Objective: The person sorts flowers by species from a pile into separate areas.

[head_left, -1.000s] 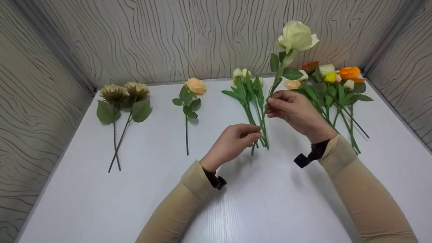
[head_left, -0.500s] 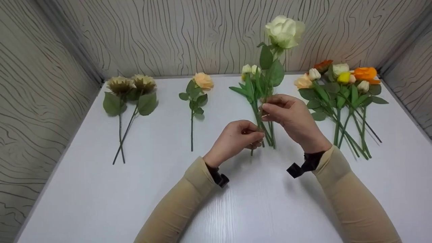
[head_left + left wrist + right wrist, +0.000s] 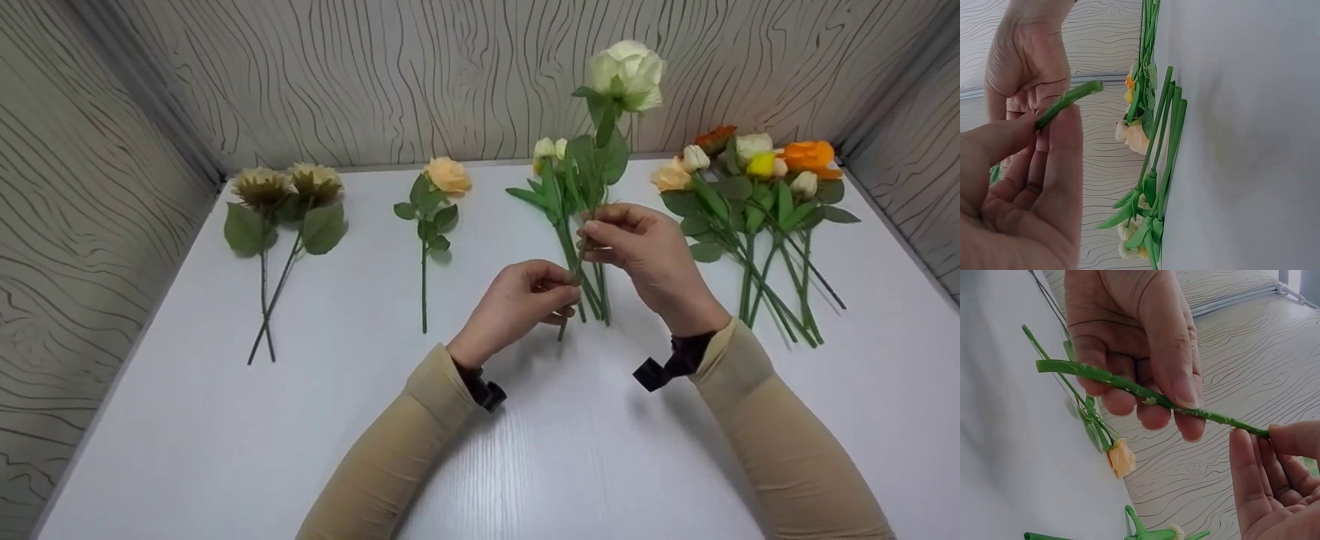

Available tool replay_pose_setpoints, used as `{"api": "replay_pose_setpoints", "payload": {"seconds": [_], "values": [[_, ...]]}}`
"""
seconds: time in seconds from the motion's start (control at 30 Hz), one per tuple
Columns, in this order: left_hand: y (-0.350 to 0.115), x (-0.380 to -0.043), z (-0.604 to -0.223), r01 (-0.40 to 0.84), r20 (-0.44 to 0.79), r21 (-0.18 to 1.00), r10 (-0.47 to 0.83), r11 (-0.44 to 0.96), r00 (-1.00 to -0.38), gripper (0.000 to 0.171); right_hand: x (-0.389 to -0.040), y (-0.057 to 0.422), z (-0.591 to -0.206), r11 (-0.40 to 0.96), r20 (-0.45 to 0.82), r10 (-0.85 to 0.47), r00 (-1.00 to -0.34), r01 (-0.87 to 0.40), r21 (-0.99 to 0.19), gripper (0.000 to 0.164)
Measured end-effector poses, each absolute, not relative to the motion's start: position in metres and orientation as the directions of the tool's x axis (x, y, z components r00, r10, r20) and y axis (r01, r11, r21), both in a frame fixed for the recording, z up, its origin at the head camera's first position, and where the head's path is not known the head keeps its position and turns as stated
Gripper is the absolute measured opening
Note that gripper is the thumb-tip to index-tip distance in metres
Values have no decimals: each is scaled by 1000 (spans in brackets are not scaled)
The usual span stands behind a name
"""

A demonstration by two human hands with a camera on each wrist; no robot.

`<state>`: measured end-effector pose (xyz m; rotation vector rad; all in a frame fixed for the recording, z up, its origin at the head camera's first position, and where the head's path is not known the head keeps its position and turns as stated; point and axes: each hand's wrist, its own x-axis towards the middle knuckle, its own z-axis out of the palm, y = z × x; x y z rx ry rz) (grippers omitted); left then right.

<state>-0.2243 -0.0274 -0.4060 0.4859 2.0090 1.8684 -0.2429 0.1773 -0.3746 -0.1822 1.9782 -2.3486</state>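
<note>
A white rose (image 3: 628, 75) with green leaves is held upright above the table, its bloom in front of the back wall. Low on its stem, my left hand (image 3: 525, 304) pinches it between thumb and fingers. My right hand (image 3: 646, 259) pinches the same stem higher up, just under the leaves. The cut end of the green stem (image 3: 1123, 384) sticks out past my left fingers in the right wrist view. Behind my hands a bunch of white and yellow tulips (image 3: 551, 199) lies on the table, overlapped by the rose stem in the head view.
On the white table (image 3: 300, 450), two brownish-cream flowers (image 3: 262, 187) lie crossed at the left. A single peach rose (image 3: 448, 175) lies left of the tulips. Mixed flowers with an orange bloom (image 3: 808, 156) are heaped at the right. A patterned wall (image 3: 375, 82) closes the back.
The white rose has shifted left and its bloom has turned, now showing its green underside. My right hand has moved left, closer to my left hand. The head view has shifted slightly.
</note>
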Motion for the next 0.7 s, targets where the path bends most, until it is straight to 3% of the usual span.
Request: {"api": "replay_pose_setpoints", "payload": {"seconds": [0.5,0.7], "values": [[-31,-223,-403,51,9,995,428,87,-904,15,-243,169,-382,-143,22,-115,-993,-5,-990,41],[-66,-232,-401,28,-45,981,370,190,-928,16,-245,170,-387,-80,-1,-183,-983,16,-997,49]]}}
